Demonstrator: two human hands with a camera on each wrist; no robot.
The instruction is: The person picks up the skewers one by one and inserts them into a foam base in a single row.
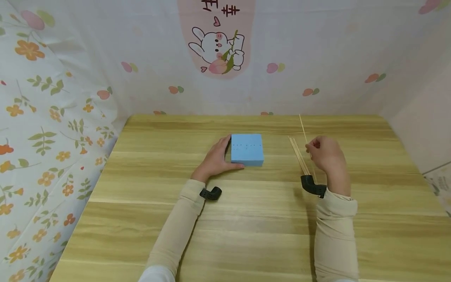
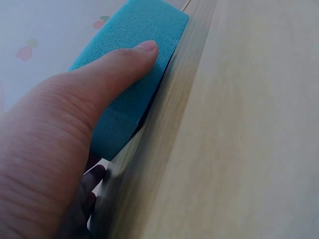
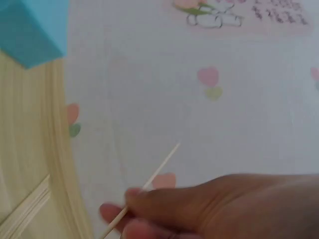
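Note:
My left hand (image 1: 215,159) holds a blue foam block (image 1: 247,150) at its left side. In the left wrist view, the thumb lies along the block's front face (image 2: 118,119), with the other fingers partly hidden behind it. A row of small dark holes or dots runs across the block's top. To the right, my right hand (image 1: 327,154) is raised over the table and pinches one thin bamboo skewer (image 1: 303,129) between thumb and fingers. In the right wrist view, the skewer's pointed end (image 3: 167,157) extends past the fingertips.
A bundle of several bamboo skewers (image 1: 298,154) lies on the wooden table (image 1: 246,235), just left of my right hand. Black wrist-worn pieces (image 1: 211,193) sit at both cuffs. A patterned white cloth (image 1: 141,47) hangs behind the table and along its left side.

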